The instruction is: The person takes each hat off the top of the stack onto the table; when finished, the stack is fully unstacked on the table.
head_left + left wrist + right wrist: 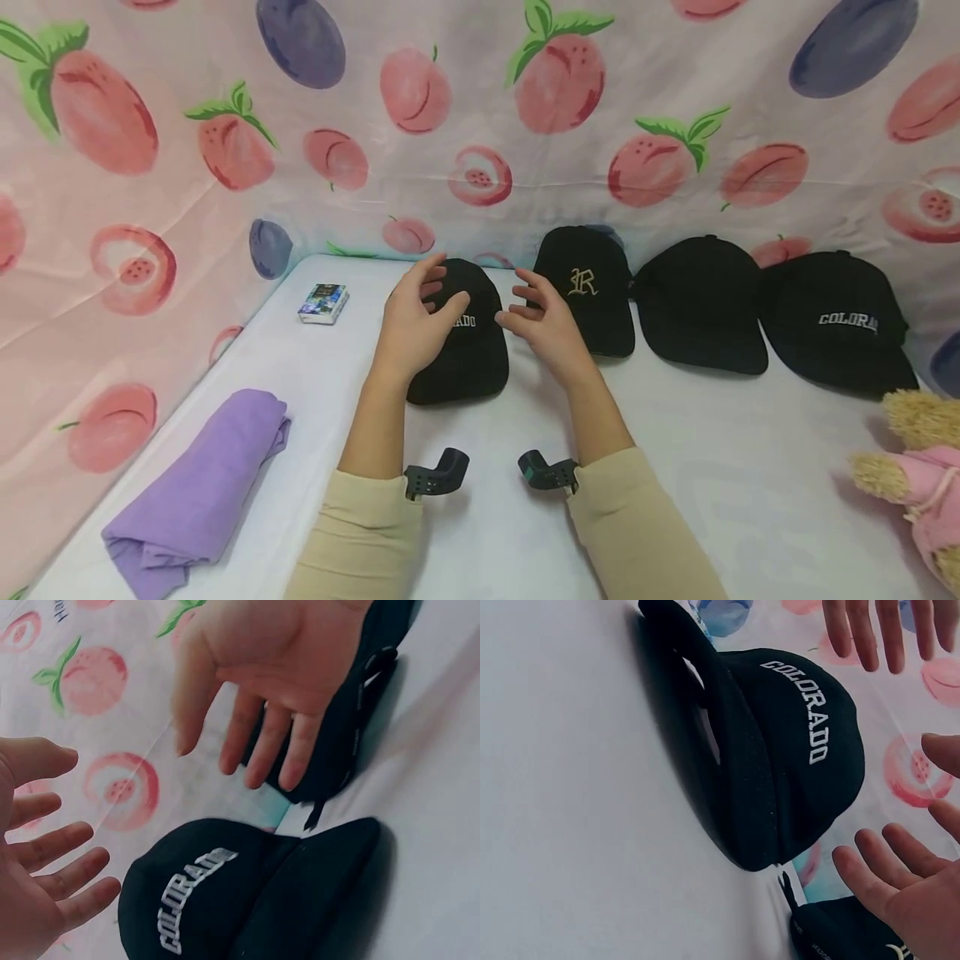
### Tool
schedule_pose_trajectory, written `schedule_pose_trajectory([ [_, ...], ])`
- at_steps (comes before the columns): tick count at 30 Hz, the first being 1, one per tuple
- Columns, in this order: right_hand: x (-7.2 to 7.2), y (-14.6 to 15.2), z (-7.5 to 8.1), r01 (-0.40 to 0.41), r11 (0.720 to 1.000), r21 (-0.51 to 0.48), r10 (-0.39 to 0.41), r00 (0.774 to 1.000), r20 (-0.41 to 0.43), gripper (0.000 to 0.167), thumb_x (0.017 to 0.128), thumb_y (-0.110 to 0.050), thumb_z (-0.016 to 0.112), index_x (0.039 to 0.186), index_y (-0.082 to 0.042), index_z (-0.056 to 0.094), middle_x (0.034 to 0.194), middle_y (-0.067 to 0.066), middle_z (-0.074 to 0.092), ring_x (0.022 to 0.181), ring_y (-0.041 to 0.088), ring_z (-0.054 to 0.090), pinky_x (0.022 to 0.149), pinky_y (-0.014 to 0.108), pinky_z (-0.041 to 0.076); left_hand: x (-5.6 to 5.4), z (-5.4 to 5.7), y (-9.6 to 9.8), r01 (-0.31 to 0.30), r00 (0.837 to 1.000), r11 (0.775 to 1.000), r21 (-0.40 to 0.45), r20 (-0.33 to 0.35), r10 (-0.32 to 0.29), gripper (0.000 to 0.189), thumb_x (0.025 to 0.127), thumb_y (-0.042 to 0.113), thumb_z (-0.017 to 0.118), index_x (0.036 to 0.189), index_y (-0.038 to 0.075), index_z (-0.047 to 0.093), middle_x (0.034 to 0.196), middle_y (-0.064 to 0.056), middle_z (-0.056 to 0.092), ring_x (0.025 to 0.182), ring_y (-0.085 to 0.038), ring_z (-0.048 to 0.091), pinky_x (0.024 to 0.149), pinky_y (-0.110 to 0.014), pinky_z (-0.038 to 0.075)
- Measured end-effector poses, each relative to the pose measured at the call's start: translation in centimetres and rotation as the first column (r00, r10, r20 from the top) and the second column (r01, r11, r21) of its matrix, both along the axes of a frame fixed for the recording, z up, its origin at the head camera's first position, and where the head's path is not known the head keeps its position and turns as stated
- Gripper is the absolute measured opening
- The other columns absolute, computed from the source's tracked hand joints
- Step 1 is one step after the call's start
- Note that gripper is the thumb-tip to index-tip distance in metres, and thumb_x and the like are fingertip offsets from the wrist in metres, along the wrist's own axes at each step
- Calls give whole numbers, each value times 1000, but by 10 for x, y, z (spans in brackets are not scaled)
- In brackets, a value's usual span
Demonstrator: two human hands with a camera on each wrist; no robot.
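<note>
A black baseball cap point(465, 367) with white COLORADO lettering sits on the white surface, brim toward me. My left hand point(416, 312) hovers at its left side in the head view, hiding part of the lettering. On its other side is my right hand point(547, 325), fingers spread and palm facing inward. Both hands hold nothing. In the right wrist view a gap shows between the fingers and the Colorado cap point(802, 750). The left wrist view also shows this cap point(202, 892) below both hands. Right behind my right hand stands a black cap with a gold R point(592, 292).
Farther right stand a plain black cap point(701, 308) and another black cap with white lettering point(832, 325). A small box point(324, 303) lies at the back left, a folded purple cloth point(198, 492) at the front left. A plush toy in pink point(933, 492) is at the right edge.
</note>
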State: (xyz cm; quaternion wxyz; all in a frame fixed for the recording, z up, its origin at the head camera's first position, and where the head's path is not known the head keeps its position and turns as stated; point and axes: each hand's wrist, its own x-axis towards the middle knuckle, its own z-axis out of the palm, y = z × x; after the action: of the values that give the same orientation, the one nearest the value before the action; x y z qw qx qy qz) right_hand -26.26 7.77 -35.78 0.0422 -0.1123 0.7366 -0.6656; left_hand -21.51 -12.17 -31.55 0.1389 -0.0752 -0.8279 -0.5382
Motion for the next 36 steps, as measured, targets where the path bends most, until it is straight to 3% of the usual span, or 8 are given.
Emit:
schedule_pose_trajectory([
  [6,-1,-2,-4,6,1000,13,-7,1000,10,73,94,-15,74,158,-25,40,157,13,44,144,36,49,115,52,45,-2,-2,-13,-53,998,998,34,23,52,61,99,22,66,156,17,44,152,-13,52,141,-31,51,114,-51,43],
  [12,-4,-6,-10,-3,999,50,1,999,51,75,93,-16,75,159,-27,39,161,11,40,145,34,47,113,54,45,-10,-13,-23,-113,991,993,19,69,111,62,99,22,65,157,15,44,153,-15,51,142,-34,50,116,-51,42],
  [22,-10,-13,-21,-43,980,195,40,999,18,80,92,-15,75,161,-23,35,165,17,34,143,40,48,117,53,41,-20,-32,-46,-199,953,979,-50,222,206,66,99,26,63,159,14,39,156,-18,47,141,-37,50,116,-53,43],
  [26,-12,-16,-24,-48,973,226,43,999,25,82,92,-15,76,162,-24,35,166,16,33,143,39,48,118,52,40,-18,-35,-53,-170,924,978,-118,326,200,73,98,29,64,162,11,32,159,-23,41,142,-41,46,118,-56,39],
  [32,-13,-18,-27,-72,955,288,64,997,36,85,91,-16,77,163,-22,32,165,16,34,143,39,48,118,53,41,-19,-37,-58,-55,881,972,-228,448,155,88,95,32,69,165,9,21,163,-27,34,151,-44,34,122,-61,29],
  [36,-13,-18,-29,-84,950,301,77,996,35,87,90,-15,77,164,-20,31,163,18,38,140,40,50,117,52,40,-20,-39,-61,-23,878,971,-240,459,134,93,92,30,73,165,9,20,163,-28,34,150,-45,35,121,-62,31],
])
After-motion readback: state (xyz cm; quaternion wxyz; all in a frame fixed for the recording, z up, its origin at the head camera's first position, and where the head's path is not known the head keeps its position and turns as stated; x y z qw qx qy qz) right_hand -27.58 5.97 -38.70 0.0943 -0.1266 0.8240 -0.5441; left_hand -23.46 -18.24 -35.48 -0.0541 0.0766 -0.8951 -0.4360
